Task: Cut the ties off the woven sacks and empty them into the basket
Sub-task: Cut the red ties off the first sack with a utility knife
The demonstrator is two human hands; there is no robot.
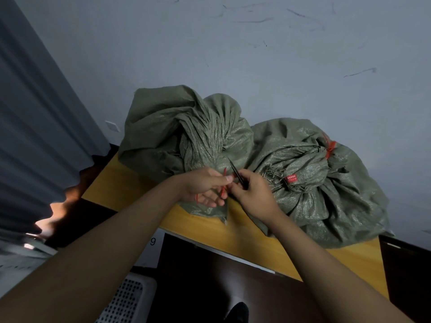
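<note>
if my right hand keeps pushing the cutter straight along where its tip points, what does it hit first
Most likely the gathered neck of the left woven sack. The right hand holds the black cutter with its tip aimed up and left, right at that bunched fabric; the tip looks almost on it, though depth is unclear.

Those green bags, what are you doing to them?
A person is opening the left sack on the yellow table. The left hand pinches its red tie, and the right hand holds a dark cutter against it. The right sack still has its red tie on.
</note>
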